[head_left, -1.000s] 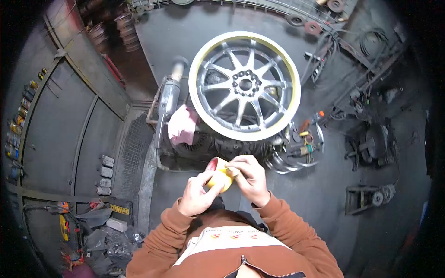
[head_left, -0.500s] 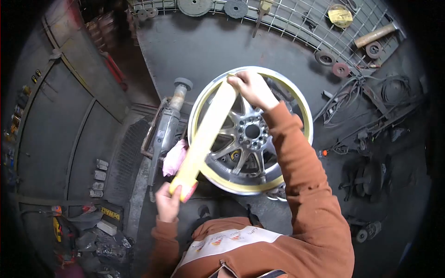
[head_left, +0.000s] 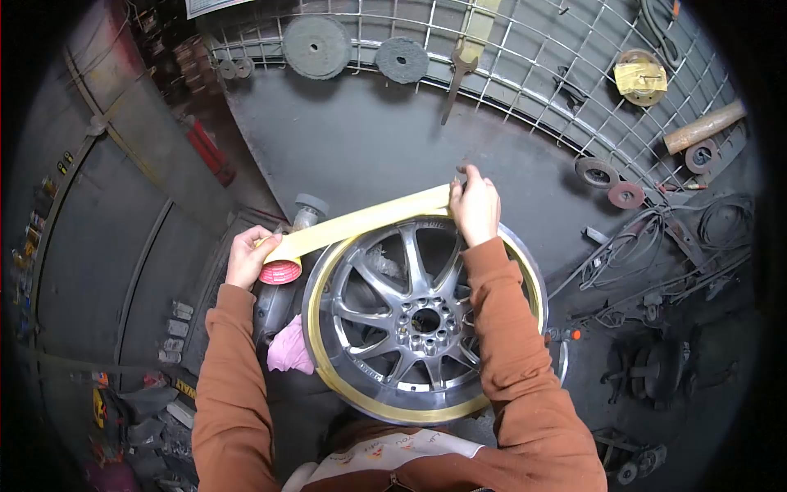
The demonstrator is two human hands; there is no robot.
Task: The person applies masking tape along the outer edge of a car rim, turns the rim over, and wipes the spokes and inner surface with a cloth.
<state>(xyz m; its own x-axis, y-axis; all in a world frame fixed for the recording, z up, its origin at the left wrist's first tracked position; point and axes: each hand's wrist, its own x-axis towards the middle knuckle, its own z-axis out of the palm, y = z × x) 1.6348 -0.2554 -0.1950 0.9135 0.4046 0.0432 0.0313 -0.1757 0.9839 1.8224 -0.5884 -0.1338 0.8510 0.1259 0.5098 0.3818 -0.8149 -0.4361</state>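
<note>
A silver multi-spoke wheel rim (head_left: 393,312) lies face up below my hands, with yellow tape around much of its edge. My left hand (head_left: 248,256) grips a roll of yellow masking tape (head_left: 281,271) whose pink-red core faces me, to the left of the rim. From the roll a wide strip of tape (head_left: 369,217) stretches taut to my right hand (head_left: 475,205). At the rim's far edge, my right fingers are closed on the strip's end.
A pink cloth (head_left: 289,346) lies left of the rim beside a grey metal tool (head_left: 275,312). Behind stands a wire grid (head_left: 525,74) holding abrasive discs (head_left: 317,47) and a wrench (head_left: 461,78). Cables (head_left: 631,238) are bundled at the right.
My left hand with the roll has risen up and left, swinging the strip from steep to nearly level. My right hand has shifted right and down. The view has also shifted.
</note>
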